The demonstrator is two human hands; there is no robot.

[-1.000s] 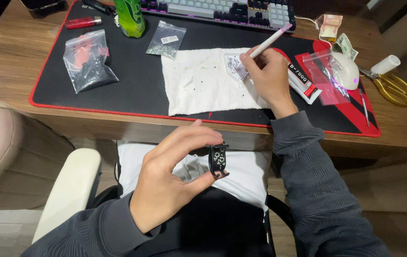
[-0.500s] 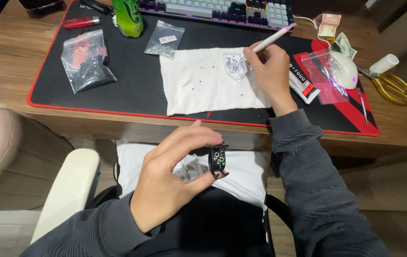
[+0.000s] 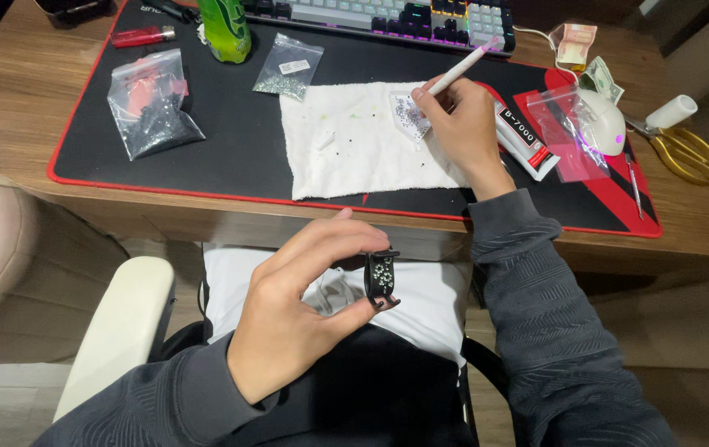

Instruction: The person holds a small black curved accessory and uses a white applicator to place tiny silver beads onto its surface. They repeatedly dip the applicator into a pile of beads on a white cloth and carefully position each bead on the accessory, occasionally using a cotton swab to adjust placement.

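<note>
My left hand (image 3: pixel 305 310) is held over my lap, below the desk edge, pinching a small black piece (image 3: pixel 380 279) studded with tiny stones between thumb and fingers. My right hand (image 3: pixel 462 128) rests on a white cloth (image 3: pixel 354 149) on the desk mat and grips a white pen-like stick (image 3: pixel 460 68), its tip down at a little heap of small stones (image 3: pixel 407 112) on the cloth. A few loose stones lie scattered across the cloth.
A black desk mat with a red rim (image 3: pixel 230 157) carries a glue tube (image 3: pixel 524 136), plastic bags of stones (image 3: pixel 149 112) (image 3: pixel 286 76), a green bottle (image 3: pixel 225 29), a red lighter (image 3: pixel 141 36), a white mouse (image 3: pixel 605 120), a keyboard (image 3: pixel 388 15). Gold scissors (image 3: pixel 682 149) and banknotes (image 3: pixel 574 41) lie right.
My right hand has shifted slightly on the cloth, bringing the stick's tip down to the heap of stones. The left hand keeps the black piece in the same spot.
</note>
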